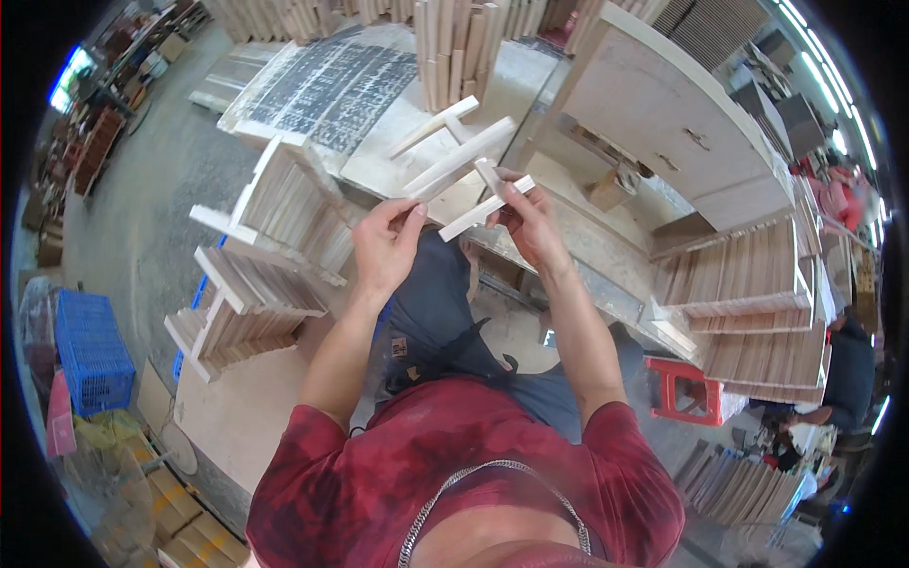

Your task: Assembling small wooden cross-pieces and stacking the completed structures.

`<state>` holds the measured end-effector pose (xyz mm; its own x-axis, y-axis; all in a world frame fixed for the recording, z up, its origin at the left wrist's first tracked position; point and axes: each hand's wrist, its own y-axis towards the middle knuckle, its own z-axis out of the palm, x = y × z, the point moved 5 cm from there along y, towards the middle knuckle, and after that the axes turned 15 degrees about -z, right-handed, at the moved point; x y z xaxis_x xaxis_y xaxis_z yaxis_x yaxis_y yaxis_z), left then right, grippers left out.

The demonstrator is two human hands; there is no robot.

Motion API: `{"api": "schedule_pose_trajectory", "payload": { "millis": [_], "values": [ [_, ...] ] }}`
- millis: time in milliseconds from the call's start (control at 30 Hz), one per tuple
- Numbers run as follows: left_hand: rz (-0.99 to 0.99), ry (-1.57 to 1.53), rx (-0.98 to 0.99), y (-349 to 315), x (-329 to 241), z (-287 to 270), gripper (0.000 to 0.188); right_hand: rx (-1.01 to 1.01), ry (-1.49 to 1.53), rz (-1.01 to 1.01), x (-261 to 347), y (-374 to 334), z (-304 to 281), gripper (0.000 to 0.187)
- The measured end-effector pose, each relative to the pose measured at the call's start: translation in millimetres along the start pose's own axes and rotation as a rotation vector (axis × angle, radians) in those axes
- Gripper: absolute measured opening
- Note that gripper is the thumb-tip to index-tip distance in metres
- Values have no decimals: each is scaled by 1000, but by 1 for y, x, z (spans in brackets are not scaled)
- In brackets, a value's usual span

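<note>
While the right hand (530, 220) grasps a pale wooden bar (471, 218) by the near edge of the counter (521, 80), the left hand (386, 248) brings thumb and fingertips together nearby. Whether they pinch anything, I cannot quite tell.

A grey, worn floor (166, 180) stretches out at 10 o'clock, with a bright, window-like opening (71, 81) beyond it at the far rim. Tube lights (826, 78) glow at 2 o'clock. The dusty desk (377, 173) spreads at 11 o'clock. A red stool (684, 392) stands at 4, a blue crate (93, 348) just below 9, and cardboard boxes (187, 516) between 7 and 8.
</note>
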<state>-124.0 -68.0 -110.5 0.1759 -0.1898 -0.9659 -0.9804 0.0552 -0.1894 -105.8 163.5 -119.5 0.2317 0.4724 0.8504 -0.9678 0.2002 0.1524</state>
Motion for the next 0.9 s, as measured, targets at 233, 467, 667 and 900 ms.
{"api": "schedule_pose_trajectory", "payload": {
  "millis": [233, 467, 667, 900],
  "values": [
    [173, 357, 346, -47, -25, 47, 19, 59, -902, -325, 67, -55, -20, 51],
    [111, -106, 455, -10, -33, 66, 24, 140, -1125, -378, 127, -106, -49, 52],
    [-272, -147, 1044, -30, -19, 144, 31, 220, -1213, -422, 143, -127, -57, 51],
    [-190, -117, 809, -46, -18, 169, 27, -243, -1266, -458, 156, -142, -73, 46]
  ]
}}
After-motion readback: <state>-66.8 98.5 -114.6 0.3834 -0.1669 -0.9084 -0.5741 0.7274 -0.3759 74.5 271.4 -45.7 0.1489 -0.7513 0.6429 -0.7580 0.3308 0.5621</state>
